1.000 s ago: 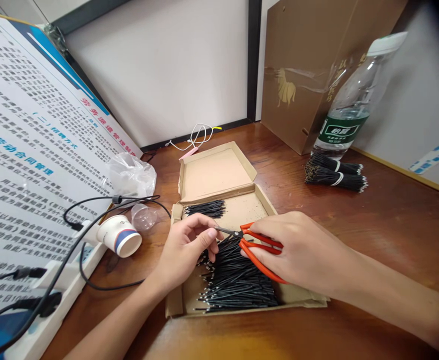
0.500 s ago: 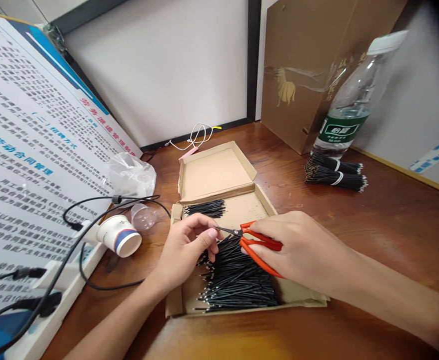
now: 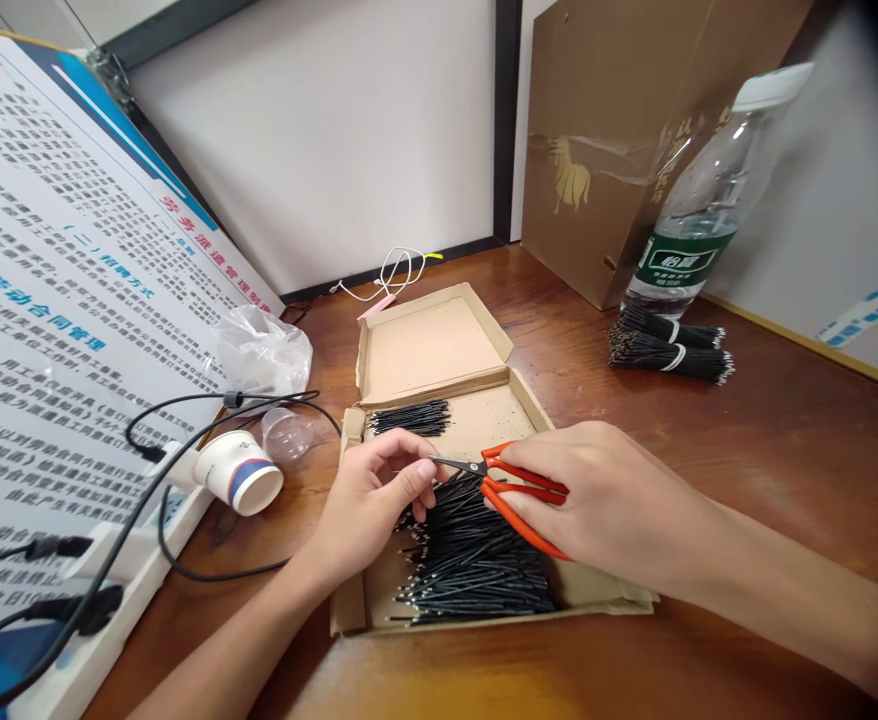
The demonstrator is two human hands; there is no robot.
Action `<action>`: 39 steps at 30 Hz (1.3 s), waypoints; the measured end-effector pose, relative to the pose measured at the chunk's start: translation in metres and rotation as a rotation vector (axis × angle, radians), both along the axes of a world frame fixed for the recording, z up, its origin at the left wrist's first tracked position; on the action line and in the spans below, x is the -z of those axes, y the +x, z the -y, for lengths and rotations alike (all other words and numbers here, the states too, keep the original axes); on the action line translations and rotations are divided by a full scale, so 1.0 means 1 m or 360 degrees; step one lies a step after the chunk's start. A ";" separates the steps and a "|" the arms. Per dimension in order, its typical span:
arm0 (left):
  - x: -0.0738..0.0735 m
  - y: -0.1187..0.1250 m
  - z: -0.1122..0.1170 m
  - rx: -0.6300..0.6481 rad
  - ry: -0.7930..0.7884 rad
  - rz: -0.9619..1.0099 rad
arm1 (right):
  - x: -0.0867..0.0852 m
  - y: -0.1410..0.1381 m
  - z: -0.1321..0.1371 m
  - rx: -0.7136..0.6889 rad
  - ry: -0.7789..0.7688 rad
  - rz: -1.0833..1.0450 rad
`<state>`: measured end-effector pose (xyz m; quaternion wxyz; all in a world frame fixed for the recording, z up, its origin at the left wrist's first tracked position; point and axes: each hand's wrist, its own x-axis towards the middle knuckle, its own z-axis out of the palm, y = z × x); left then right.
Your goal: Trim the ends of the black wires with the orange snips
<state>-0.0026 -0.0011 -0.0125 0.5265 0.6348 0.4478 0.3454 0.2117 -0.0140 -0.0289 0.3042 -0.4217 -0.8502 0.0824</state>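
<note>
My right hand (image 3: 596,495) is closed round the red handles of a pair of scissors (image 3: 525,485). Their dark blades point left and reach the fingertips of my left hand (image 3: 383,490). That hand pinches thumb against fingers on what looks like a thin black wire, mostly hidden by the fingers and blade tips. Below both hands, a large heap of short black wires (image 3: 476,570) with bare silvery ends lies in an open cardboard box (image 3: 349,610). A smaller bunch of black wires (image 3: 410,417) rests in the box's far left corner.
Two tied wire bundles (image 3: 668,355) lie at the right beside a water bottle (image 3: 683,250) and a brown carton (image 3: 596,150). Leftward are a tipped paper cup (image 3: 240,470), a clear plastic cup (image 3: 287,433), a plastic bag (image 3: 265,350), black cables (image 3: 221,577) and a power strip (image 3: 139,590).
The scissors and my right hand have shifted very slightly, with the blades still at the left fingertips. My left hand stays in place, and the wires in the box look the same.
</note>
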 end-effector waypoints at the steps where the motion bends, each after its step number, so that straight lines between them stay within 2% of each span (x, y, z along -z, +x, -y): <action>1: 0.000 0.000 0.000 0.0002 0.0000 0.0000 | 0.001 0.000 0.000 -0.0009 0.0014 0.0004; 6: 0.000 0.000 0.000 0.0005 0.0007 0.0001 | 0.002 0.000 -0.001 0.0010 0.0049 0.0025; 19: -0.002 0.000 0.001 0.0033 -0.0006 -0.0046 | -0.007 -0.001 0.003 0.0039 -0.0079 -0.0027; 39: 0.002 -0.001 0.001 0.0079 -0.0041 -0.0023 | 0.001 0.000 0.000 0.0062 0.0008 0.0067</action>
